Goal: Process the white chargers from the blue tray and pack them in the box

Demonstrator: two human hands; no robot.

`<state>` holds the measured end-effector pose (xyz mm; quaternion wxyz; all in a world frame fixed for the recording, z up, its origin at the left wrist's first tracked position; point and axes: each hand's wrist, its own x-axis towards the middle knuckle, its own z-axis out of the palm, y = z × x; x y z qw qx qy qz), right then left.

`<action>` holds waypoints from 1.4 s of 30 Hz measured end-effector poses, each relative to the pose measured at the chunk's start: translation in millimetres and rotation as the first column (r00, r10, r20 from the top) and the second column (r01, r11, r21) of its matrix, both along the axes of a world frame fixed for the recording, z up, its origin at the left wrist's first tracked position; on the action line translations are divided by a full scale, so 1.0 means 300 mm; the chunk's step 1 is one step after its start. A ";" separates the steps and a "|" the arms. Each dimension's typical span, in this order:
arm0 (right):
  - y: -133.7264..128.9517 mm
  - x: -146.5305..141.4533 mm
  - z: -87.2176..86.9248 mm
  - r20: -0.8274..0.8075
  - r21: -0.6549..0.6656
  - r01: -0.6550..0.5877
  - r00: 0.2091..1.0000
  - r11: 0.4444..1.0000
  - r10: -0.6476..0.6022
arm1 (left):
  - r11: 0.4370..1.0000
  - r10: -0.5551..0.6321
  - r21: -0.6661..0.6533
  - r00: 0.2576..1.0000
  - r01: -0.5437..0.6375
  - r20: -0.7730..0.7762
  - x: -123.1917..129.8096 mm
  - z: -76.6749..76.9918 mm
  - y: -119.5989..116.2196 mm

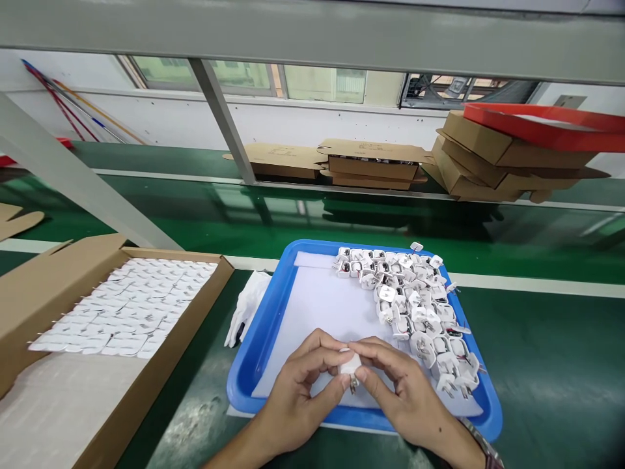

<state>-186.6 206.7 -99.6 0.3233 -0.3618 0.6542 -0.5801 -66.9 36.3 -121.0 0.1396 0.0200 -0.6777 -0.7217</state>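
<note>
A small white plug adapter (349,365) with metal prongs is pinched between my two hands, above the near part of a blue tray (239,384). From its left side the thumb and fingers of my left hand (305,391) close on it. My right hand (403,391) grips the other side, fingertips almost meeting those of the left. The prongs point down toward me. Many similar white plug housings (420,306), several with wires or parts showing inside, crowd the tray's right half. A white sheet (322,306) lines the tray.
To the left, an open cardboard box (190,319) holds rows of flat white pieces (131,306). A white glove (249,303) lies between box and tray. Behind stand cardboard boxes (374,166) and a red tray (547,127) on stacked cartons. A grey metal frame (224,124) crosses the view.
</note>
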 end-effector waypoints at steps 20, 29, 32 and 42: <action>0.003 0.007 0.008 0.265 0.077 0.069 0.960 0.995 -0.087 | 0.982 -0.021 0.189 0.999 0.012 0.046 -0.026 0.023 -0.030; -0.006 -0.006 0.015 0.184 0.118 0.175 0.963 0.978 -0.194 | 0.967 -0.101 0.242 0.990 0.075 0.099 -0.025 0.040 -0.035; -0.009 -0.007 0.007 0.184 0.093 0.204 0.958 0.975 -0.218 | 0.951 -0.099 0.301 0.991 0.067 0.094 -0.032 0.032 -0.029; -0.014 -0.017 -0.022 0.151 0.064 0.220 0.962 0.973 -0.227 | 0.834 -0.037 0.543 0.973 -0.095 0.228 -0.042 0.041 -0.092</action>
